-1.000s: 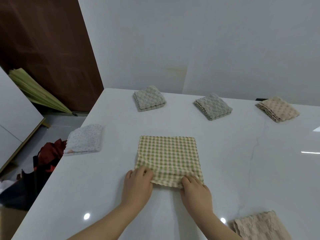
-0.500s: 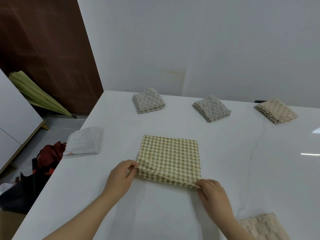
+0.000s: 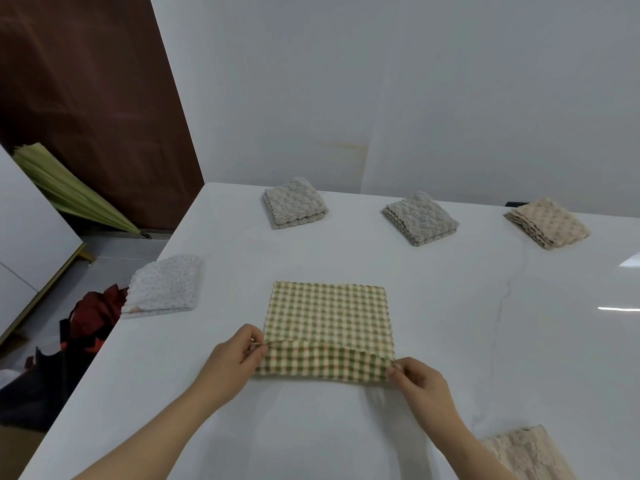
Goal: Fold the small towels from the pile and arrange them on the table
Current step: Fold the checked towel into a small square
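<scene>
Two hands hold the near edge of the checked towel (image 3: 329, 317), one at each corner. The left hand (image 3: 232, 358) pinches the near left corner with its thumb and curled fingers. The right hand (image 3: 420, 384) pinches the near right corner the same way. Between the two grips the near edge is lifted and turned over toward the far side, making a short flap. The rest of the towel lies flat on the table (image 3: 485, 341) just past the hands. Both arms reach in from the near side with the backs of the hands up. Past the towel's straight far edge there is bare table. Farther on, three folded towels sit in a row near the wall, well apart: a grey towel (image 3: 294, 202), a second grey towel (image 3: 420, 218) and a tan towel (image 3: 547, 223). Left of the left hand and a bit farther away, a folded white towel (image 3: 166, 287) lies right at the table's left edge. To the right of the right hand there is a wide bare stretch. Nearer than that hand and to its right lies the pile (image 3: 523, 452), partly cut off. Off the table, left of the left hand, dark and red cloth (image 3: 86, 320) lies on the floor.
</scene>
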Tool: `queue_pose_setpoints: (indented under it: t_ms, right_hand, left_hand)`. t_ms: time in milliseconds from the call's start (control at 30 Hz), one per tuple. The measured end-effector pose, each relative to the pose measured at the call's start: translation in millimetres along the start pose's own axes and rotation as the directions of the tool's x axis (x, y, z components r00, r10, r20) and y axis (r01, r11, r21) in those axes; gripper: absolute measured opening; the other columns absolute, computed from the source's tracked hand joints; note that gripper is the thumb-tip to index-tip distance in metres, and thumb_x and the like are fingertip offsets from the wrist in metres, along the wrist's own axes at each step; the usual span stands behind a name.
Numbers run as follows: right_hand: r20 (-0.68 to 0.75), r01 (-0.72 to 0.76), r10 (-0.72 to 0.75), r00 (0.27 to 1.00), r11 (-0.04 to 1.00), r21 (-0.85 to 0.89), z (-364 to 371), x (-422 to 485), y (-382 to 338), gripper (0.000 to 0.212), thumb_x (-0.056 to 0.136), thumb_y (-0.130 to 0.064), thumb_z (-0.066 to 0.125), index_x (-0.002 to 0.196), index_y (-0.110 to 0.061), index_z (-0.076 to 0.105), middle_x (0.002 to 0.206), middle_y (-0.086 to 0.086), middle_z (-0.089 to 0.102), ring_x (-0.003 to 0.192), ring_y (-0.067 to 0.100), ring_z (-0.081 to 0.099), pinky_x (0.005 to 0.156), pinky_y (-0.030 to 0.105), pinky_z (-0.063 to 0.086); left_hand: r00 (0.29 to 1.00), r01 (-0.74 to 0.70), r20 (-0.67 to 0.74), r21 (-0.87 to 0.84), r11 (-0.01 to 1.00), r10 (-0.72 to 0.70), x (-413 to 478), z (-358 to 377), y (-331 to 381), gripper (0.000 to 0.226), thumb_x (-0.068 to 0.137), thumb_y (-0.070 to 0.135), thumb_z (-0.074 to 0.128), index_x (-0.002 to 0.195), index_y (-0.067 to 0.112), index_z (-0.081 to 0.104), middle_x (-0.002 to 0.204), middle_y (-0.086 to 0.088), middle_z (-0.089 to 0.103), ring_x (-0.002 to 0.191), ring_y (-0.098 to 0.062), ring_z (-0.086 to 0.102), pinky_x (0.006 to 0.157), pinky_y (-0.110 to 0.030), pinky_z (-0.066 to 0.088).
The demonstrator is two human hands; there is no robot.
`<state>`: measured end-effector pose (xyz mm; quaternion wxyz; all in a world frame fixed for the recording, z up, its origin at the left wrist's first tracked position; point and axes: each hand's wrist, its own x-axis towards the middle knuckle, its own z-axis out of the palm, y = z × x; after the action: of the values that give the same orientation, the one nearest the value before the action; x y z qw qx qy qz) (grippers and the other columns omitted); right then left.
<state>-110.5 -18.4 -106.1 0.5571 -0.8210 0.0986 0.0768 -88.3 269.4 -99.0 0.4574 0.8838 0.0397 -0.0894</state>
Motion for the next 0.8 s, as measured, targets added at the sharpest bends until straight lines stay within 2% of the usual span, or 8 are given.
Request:
queue_pose_setpoints:
  t_ms: [67, 233, 333, 433, 600, 700, 800]
  right_hand:
    - [0.047, -0.021, 0.023, 0.999, 0.999, -0.028, -2.3, -2.2, 1.7, 0.024, 0.088, -0.011, 0.058, 0.065, -0.007, 0.058, 0.059, -0.001, 0.046, 0.058, 0.010, 0.039, 0.052, 0.015, 0.029]
    - [0.119, -0.049, 0.065, 0.991, 0.990, -0.129, -6.0, -7.9, 7.7, 0.030, 0.087, -0.015, 0.059, 0.058, -0.017, 0.051, 0.049, -0.010, 0.038, 0.049, 0.005, 0.032, 0.050, 0.016, 0.025]
    - [0.165, -0.058, 0.084, 0.983, 0.986, -0.159, -6.3, -8.8, 8.3, 0.028, 0.088, -0.016, 0.059, 0.060, -0.016, 0.051, 0.049, -0.010, 0.039, 0.051, 0.008, 0.033, 0.052, 0.019, 0.026]
    - [0.194, -0.078, 0.107, 0.975, 0.985, -0.153, -6.7, -8.7, 7.4, 0.025, 0.088, -0.016, 0.059, 0.063, -0.013, 0.054, 0.048, -0.010, 0.038, 0.047, 0.007, 0.032, 0.047, 0.016, 0.025]
    - [0.109, -0.070, 0.080, 0.991, 0.993, -0.093, -7.5, -1.4, 1.8, 0.026, 0.087, -0.014, 0.060, 0.063, -0.008, 0.056, 0.060, 0.001, 0.044, 0.060, 0.014, 0.039, 0.059, 0.026, 0.029]
    - [0.044, -0.053, 0.057, 0.997, 0.996, -0.071, -6.0, 10.9, -7.7, 0.023, 0.088, -0.016, 0.059, 0.072, 0.001, 0.058, 0.064, 0.003, 0.049, 0.065, 0.014, 0.045, 0.065, 0.029, 0.034]
    - [-0.007, -0.065, 0.065, 0.998, 0.997, -0.041, -3.6, 26.8, -17.8, 0.020, 0.088, -0.016, 0.058, 0.076, 0.000, 0.062, 0.069, 0.006, 0.057, 0.069, 0.016, 0.050, 0.068, 0.030, 0.038]
  left_hand:
    - [0.999, 0.018, 0.029, 0.015, 1.000, -0.019, -2.2, 0.2, -4.3, 0.015, 0.092, 0.018, 0.052, 0.078, 0.021, 0.049, 0.053, 0.005, 0.047, 0.049, -0.007, 0.036, 0.049, -0.017, 0.030]
    - [0.990, 0.060, 0.124, 0.086, 0.995, -0.070, -5.1, -2.8, -14.9, 0.014, 0.093, 0.022, 0.051, 0.080, 0.026, 0.049, 0.056, 0.002, 0.047, 0.055, -0.012, 0.041, 0.053, -0.022, 0.033]
    - [0.986, 0.052, 0.152, 0.114, 0.992, -0.069, -5.2, -2.9, -16.1, 0.015, 0.092, 0.022, 0.053, 0.079, 0.028, 0.049, 0.051, 0.005, 0.044, 0.052, -0.008, 0.038, 0.052, -0.018, 0.032]
    - [0.988, 0.052, 0.143, 0.106, 0.993, -0.067, -4.5, -2.6, -13.6, 0.015, 0.092, 0.021, 0.054, 0.079, 0.028, 0.050, 0.048, 0.005, 0.042, 0.051, -0.007, 0.037, 0.051, -0.017, 0.031]
    - [0.995, 0.072, 0.073, 0.038, 0.997, -0.075, 2.4, -3.9, -1.8, 0.013, 0.091, 0.021, 0.054, 0.078, 0.023, 0.052, 0.052, 0.006, 0.041, 0.054, -0.010, 0.038, 0.055, -0.023, 0.032]
    - [0.996, 0.081, 0.028, 0.013, 0.997, -0.081, 14.5, -5.9, 7.6, 0.012, 0.092, 0.022, 0.054, 0.080, 0.020, 0.052, 0.057, 0.006, 0.045, 0.056, -0.010, 0.041, 0.054, -0.024, 0.032]
    - [0.994, 0.111, 0.004, -0.002, 0.994, -0.111, 30.6, -6.4, 13.2, 0.013, 0.092, 0.025, 0.054, 0.082, 0.017, 0.052, 0.062, 0.003, 0.049, 0.059, -0.013, 0.043, 0.055, -0.025, 0.035]
